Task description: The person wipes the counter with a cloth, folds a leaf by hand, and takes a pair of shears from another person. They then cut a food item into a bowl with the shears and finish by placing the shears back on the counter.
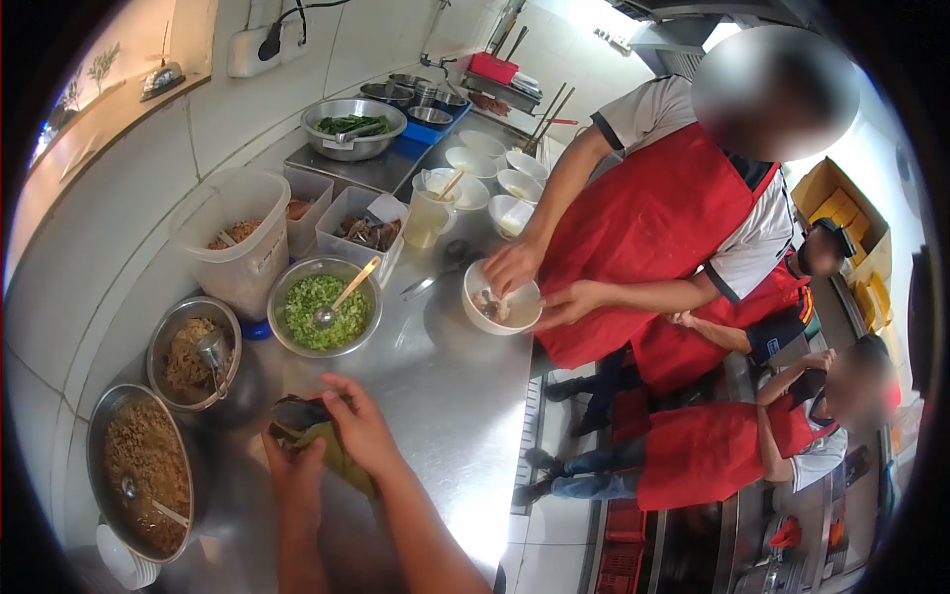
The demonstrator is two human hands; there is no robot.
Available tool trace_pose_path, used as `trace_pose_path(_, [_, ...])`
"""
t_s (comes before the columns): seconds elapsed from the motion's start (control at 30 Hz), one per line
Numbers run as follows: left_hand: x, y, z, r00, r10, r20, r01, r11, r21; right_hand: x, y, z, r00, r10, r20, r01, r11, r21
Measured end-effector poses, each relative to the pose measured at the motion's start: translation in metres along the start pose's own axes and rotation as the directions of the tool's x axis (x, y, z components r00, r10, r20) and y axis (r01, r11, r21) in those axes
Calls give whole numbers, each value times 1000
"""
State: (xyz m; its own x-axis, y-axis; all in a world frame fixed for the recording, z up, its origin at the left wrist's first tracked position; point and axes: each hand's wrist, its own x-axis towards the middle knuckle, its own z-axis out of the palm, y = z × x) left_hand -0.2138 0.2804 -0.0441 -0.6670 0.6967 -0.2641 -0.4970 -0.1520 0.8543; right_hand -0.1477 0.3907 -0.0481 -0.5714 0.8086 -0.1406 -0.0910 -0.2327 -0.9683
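Over the steel counter, at the lower left of the head view, both my hands are at a dark object with an olive-green cloth or wrap (341, 455) hanging from it. My left hand (294, 465) grips its near left side. My right hand (358, 421) is at its upper right, fingers bent against the dark part (300, 414); what this part is, I cannot make out. Just beyond my hands stands a steel bowl of chopped greens (322, 309) with a ladle in it. A bowl of brownish food (193, 361) sits to their left.
A co-worker in a red apron (643, 238) holds a white bowl (502, 315) across the counter (465, 416). Two more people stand behind. Plastic tubs (233, 247), several white bowls and a bowl of leafy greens (353, 127) line the counter. A large pot (143, 470) is at lower left.
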Motion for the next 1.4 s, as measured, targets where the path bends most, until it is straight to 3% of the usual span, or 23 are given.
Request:
trace_pose_path(1.3, [6,-13,-10,999,47,28,-47,999,4,2,5,-2,1000,-12,5,12,1000,-2])
trace_pose_path(1.4, [3,-4,-8,999,16,32,-17,999,36,4,10,-2,1000,-6,14,6,998,63])
